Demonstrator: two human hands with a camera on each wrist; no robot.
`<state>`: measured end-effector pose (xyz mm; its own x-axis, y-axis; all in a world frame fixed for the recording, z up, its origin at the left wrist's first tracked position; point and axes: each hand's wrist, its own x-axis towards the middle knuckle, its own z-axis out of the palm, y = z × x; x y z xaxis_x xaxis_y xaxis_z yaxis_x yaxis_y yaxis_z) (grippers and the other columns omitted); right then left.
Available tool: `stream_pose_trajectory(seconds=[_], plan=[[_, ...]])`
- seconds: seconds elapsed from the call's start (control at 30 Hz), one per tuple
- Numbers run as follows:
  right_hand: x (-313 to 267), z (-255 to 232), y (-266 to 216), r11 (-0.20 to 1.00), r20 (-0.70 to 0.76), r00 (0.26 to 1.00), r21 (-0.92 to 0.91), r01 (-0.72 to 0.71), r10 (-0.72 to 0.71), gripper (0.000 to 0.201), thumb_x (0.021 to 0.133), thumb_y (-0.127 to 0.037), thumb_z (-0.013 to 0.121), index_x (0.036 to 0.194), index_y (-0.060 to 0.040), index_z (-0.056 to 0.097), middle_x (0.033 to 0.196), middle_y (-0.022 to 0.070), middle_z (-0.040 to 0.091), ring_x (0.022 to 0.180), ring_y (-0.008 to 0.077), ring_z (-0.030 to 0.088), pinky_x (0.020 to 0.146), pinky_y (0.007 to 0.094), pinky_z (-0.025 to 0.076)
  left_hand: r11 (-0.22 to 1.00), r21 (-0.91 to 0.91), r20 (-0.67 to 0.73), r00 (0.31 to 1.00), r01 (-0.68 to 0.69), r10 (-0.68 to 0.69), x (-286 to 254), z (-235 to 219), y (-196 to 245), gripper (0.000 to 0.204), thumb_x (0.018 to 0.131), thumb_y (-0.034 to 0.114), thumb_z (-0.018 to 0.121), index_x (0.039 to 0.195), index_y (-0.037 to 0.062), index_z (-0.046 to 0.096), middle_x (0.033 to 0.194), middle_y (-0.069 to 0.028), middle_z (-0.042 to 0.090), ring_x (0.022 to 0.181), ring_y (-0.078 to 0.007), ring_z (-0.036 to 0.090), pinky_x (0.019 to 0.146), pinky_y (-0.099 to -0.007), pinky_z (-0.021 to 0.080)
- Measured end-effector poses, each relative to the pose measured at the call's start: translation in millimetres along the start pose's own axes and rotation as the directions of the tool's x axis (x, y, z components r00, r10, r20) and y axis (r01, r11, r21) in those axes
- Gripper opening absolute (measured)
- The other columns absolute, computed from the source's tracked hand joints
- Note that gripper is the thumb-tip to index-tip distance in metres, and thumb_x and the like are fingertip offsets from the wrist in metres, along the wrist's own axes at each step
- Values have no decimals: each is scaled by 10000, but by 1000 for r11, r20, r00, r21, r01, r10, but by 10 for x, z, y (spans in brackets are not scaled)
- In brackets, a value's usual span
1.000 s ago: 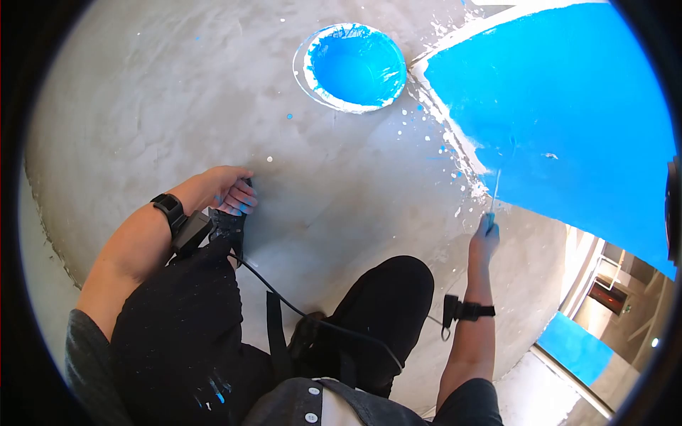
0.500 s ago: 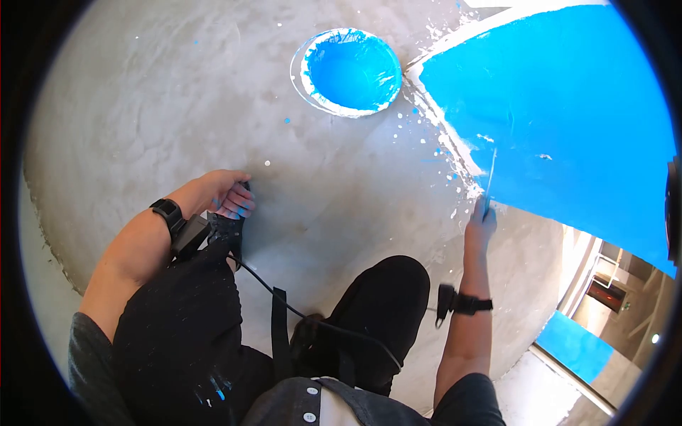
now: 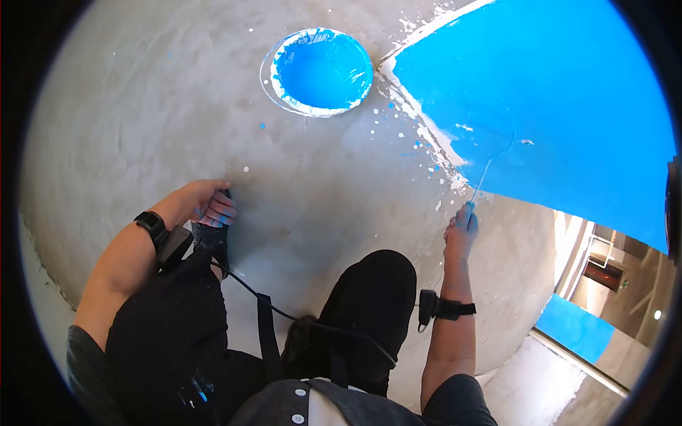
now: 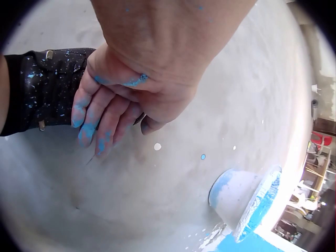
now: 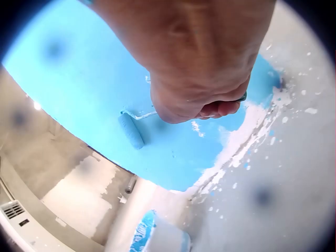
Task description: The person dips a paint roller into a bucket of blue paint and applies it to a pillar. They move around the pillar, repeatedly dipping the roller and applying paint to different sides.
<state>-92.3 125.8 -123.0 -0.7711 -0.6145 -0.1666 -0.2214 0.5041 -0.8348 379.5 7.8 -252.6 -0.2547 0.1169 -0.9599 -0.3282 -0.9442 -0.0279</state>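
Firstly, nearest the body, the left hand (image 3: 212, 204) rests at the toe of a black, paint-speckled shoe (image 4: 55, 84), fingers together, loosely bent. The right hand (image 3: 460, 233) curls its fingers round a slim-framed, blue-coated paint roller (image 5: 130, 130), its head at the bright blue wall (image 3: 561, 92); firm contact cannot be confirmed. Beyond stands a round white bucket (image 3: 280, 91), blue inside. Judged risks: a low stroke smearing the grey floor (image 3: 305, 163); a wide swing tipping the bucket.

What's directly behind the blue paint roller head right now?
In the right wrist view, the blue-painted surface shows all around the roller head. The strip directly behind it is covered, and the right hand also blocks part of that surface from view.
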Motion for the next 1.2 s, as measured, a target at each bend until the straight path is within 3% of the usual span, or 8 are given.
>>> stream_pose_trajectory(seconds=[0.1,0.3,0.57,0.8,0.87,1.03,1.1,1.2], plan=[[-100,-51,77,985,-45,984,-2,-171,170,334,845,-379,484,696,-93,399,492,-23,357,341,56,318,305,203,256,1000,1,6,1000,-11,11,45,-38,-22,480,839,431,416,963,-17,535,912,-205,598,831,-326,595,700,-416,455],[81,279,-276,994,43,993,-2,111,-111,323,856,-365,467,694,-96,392,496,-19,357,347,59,316,312,202,265,1000,1,-13,1000,8,-8,37,-6,-5,481,838,430,415,957,-19,540,920,-198,599,830,-326,594,707,-417,454],[-476,-13,-256,872,120,878,113,-476,464,243,880,-297,433,786,-75,408,544,-2,392,392,85,357,354,250,344,1000,15,0,1000,18,-18,41,-6,1,492,837,439,417,971,-18,540,895,-184,609,809,-314,601,705,-411,456],[-521,114,-871,705,418,830,455,-544,370,157,884,-207,410,771,-98,397,630,-20,414,463,67,382,420,246,367,999,10,-9,999,48,-47,42,-9,39,481,843,435,408,942,-16,542,881,-187,613,791,-313,606,700,-411,461],[-491,162,-1042,501,514,798,625,-599,314,141,881,-189,401,772,-99,395,632,-37,406,459,56,372,407,235,346,999,10,-1,999,47,-47,40,-23,48,479,843,433,407,941,-17,542,880,-188,613,793,-313,606,700,-412,460],[-147,258,-1149,434,527,764,629,-645,372,140,881,-185,391,770,-101,394,623,-41,405,449,53,373,387,221,328,999,21,4,999,46,-46,48,-10,21,477,842,428,411,948,-19,539,881,-191,611,804,-316,603,710,-415,457],[58,242,-943,271,655,623,565,-779,427,140,882,-179,384,764,-102,391,620,-38,411,435,56,371,378,223,327,999,0,-3,999,48,-48,27,-10,47,491,836,441,419,947,-21,541,863,-189,610,805,-335,597,716,-422,448],[-161,111,-1028,415,608,703,569,-710,369,145,881,-159,370,755,-92,392,616,-29,412,423,64,366,367,236,331,1000,9,18,999,27,-27,24,-25,33,488,836,438,417,949,-21,540,859,-187,611,803,-335,598,716,-419,448]])
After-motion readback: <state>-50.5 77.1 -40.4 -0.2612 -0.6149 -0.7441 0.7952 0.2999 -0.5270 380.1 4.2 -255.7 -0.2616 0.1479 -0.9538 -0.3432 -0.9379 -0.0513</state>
